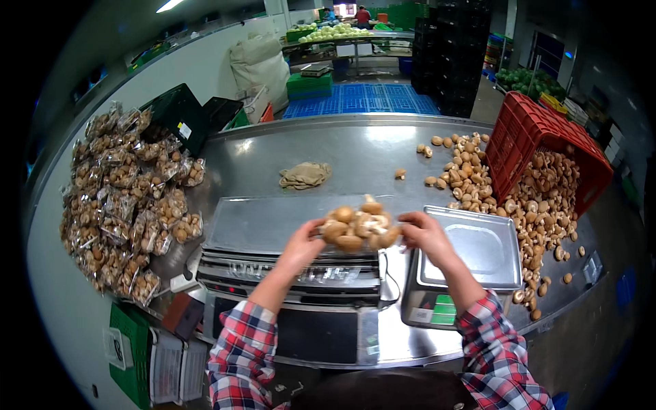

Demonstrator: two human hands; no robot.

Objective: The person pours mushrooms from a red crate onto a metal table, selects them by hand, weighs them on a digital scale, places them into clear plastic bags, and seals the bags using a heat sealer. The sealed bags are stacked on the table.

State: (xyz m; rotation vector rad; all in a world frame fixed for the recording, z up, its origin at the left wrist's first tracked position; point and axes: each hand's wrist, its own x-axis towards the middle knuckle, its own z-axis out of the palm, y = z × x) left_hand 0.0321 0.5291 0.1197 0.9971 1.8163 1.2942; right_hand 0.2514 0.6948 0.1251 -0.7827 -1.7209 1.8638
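Observation:
Between my two hands, above the back edge of a plastic-film wrapping machine (287,277), is a cluster of brown mushrooms (359,228), apparently in clear plastic. My left hand (305,243) pinches its left end and my right hand (428,236) pinches its right end. Right of the machine stands a scale with a steel pan (471,251), partly under my right forearm. Loose mushrooms (543,189) spill from a tipped red plastic crate (517,138) at the right. A large pile of mushrooms packed in clear film (123,205) lies at the left.
A crumpled cloth (305,175) lies on the steel table (359,138) beyond the machine. A dark green crate (179,115) leans by the packed pile. Green and white crates (166,366) stand below the table's left edge. Tall black crate stacks (453,56) rise beyond the far edge.

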